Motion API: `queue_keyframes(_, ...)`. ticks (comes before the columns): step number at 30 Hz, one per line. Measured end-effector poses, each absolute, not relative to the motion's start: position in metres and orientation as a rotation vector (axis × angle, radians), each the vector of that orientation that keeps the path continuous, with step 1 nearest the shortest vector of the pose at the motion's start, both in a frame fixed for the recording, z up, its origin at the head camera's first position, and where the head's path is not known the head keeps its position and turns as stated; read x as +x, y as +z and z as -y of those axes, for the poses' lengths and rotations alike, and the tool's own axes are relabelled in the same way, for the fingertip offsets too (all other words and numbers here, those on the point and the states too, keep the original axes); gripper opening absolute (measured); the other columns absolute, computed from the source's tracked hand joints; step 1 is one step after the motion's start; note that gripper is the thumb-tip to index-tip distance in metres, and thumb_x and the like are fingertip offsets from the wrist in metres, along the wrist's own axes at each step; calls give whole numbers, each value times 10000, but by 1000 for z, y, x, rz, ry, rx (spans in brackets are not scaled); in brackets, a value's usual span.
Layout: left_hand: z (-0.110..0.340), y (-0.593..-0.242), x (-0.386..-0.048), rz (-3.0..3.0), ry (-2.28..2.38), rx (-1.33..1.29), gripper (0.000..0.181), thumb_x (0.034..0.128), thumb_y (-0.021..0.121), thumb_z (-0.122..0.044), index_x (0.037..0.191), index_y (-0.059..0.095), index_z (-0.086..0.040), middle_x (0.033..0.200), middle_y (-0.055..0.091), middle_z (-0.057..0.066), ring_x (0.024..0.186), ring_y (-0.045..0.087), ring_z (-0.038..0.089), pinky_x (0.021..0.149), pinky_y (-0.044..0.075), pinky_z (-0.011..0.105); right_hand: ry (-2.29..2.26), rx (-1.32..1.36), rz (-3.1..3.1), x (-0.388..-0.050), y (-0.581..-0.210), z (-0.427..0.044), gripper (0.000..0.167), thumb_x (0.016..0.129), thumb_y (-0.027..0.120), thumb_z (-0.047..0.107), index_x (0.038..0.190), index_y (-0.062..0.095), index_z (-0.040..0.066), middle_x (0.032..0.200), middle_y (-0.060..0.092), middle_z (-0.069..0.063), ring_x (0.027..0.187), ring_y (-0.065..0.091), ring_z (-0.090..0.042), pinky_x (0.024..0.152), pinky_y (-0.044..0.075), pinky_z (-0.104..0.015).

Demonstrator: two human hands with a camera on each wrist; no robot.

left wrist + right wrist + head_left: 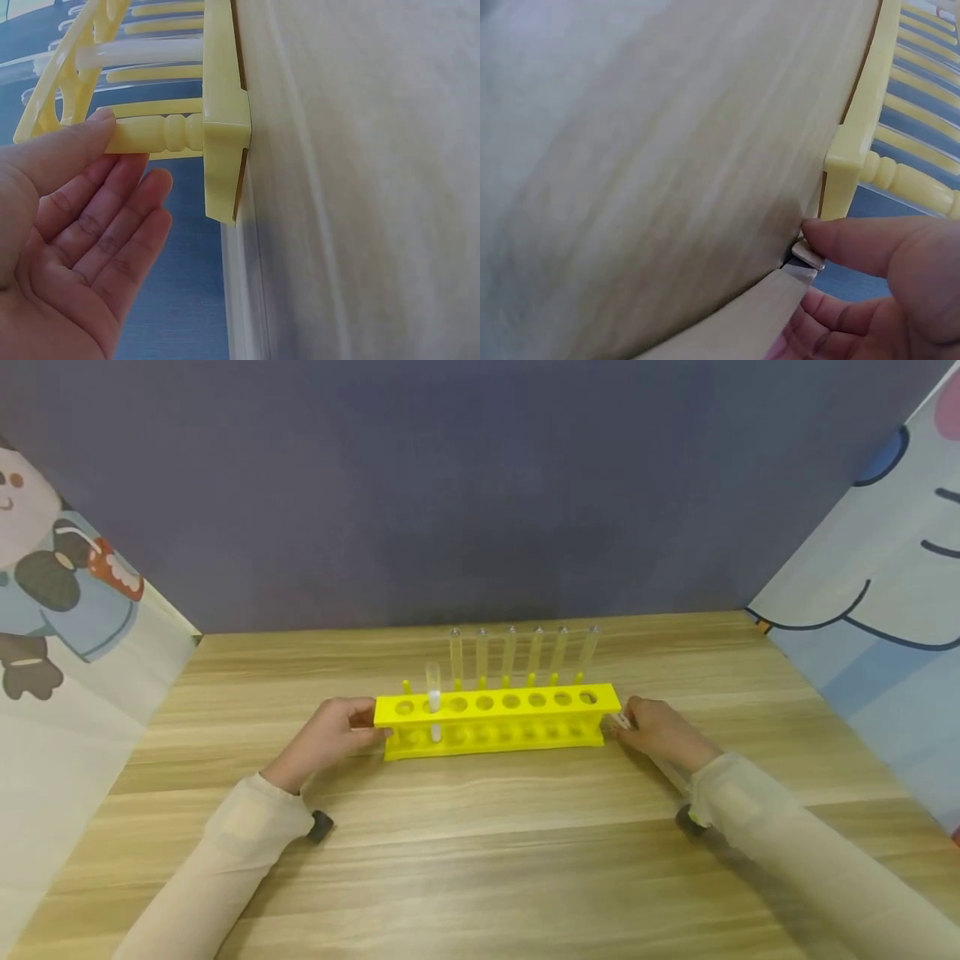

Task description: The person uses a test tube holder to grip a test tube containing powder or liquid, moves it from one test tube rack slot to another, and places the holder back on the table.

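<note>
A yellow test tube rack point(495, 714) stands on the table. My left hand point(339, 735) holds its left end, and in the left wrist view the thumb and fingers grip the end post point(142, 135). One test tube with white contents point(434, 701) sits upright in the second hole from the left. Several clear test tubes point(511, 647) stand on the pegs along the back; the leftmost peg point(407, 686) is bare. Beside the rack's right end, my right hand point(663, 731) pinches the end of a long pale flat strip point(731, 326). Its kind cannot be told.
The wood-grain table point(480, 860) runs back to a dark grey wall point(480, 493). Printed panels with cartoon figures stand at the left point(67, 577) and right point(870, 568). Small dark devices point(320, 827) sit at both sleeve cuffs.
</note>
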State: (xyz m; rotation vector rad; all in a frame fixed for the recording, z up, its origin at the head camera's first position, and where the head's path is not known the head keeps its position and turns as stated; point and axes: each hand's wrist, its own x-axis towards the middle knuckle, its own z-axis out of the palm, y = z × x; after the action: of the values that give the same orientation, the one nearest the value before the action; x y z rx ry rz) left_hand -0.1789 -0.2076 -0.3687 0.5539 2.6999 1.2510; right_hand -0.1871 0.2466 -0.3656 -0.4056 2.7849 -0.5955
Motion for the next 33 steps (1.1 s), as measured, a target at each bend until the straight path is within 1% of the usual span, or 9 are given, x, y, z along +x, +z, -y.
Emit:
queue_keyframes(5, 206, -368, -179, -2708, 1241, 566, 220, 841, 687, -86, 1049, 675, -15, 1048, 687, 143, 956, 654, 281, 870, 525, 442, -548, -416, -2828, -188, -368, -246, 217, 906, 588, 138, 892, 512, -65, 698, 517, -80, 597, 438, -171, 521, 390, -252)
queue_keyframes(10, 205, -368, -180, -2726, 1223, 585, 216, 844, 682, -83, 1047, 676, -8, 1052, 687, 146, 988, 650, 306, 867, 529, 432, -518, -363, -2833, -188, -367, -244, 245, 908, 592, 152, 917, 527, -84, 738, 560, -112, 623, 478, -196, 540, 429, -273)
queue_keyframes(16, 205, -368, -180, -2735, 1212, 578, 199, 843, 687, -82, 1023, 674, 1, 1034, 690, 146, 975, 654, 304, 852, 537, 416, -447, -394, -2878, -191, -366, -243, 246, 892, 627, 160, 894, 546, -73, 767, 599, -143, 655, 515, -224, 589, 479, -337)
queue_keyframes(24, 204, -366, -179, -2723, 1222, 563, 248, 848, 677, -70, 1082, 662, 11, 1083, 674, 169, 1013, 639, 330, 878, 523, 439, -347, -434, -2938, -191, -367, -246, 235, 877, 638, 124, 913, 568, -97, 725, 563, -114, 654, 509, -232, 604, 481, -383)
queue_keyframes(30, 203, -364, -177, -2724, 1220, 571, 237, 848, 675, -65, 1072, 664, 12, 1080, 673, 176, 1012, 637, 344, 887, 515, 461, -410, -480, -3025, -188, -370, -254, 217, 843, 660, 85, 915, 603, -112, 736, 581, -140, 652, 528, -246, 614, 486, -435)
queue_keyframes(33, 203, -364, -177, -2733, 1214, 575, 226, 845, 677, -60, 1056, 665, 19, 1065, 676, 180, 1003, 640, 348, 883, 515, 467, -448, -471, -3047, -187, -368, -258, 209, 836, 668, 77, 922, 612, -105, 748, 594, -147, 641, 520, -239, 596, 477, -421)
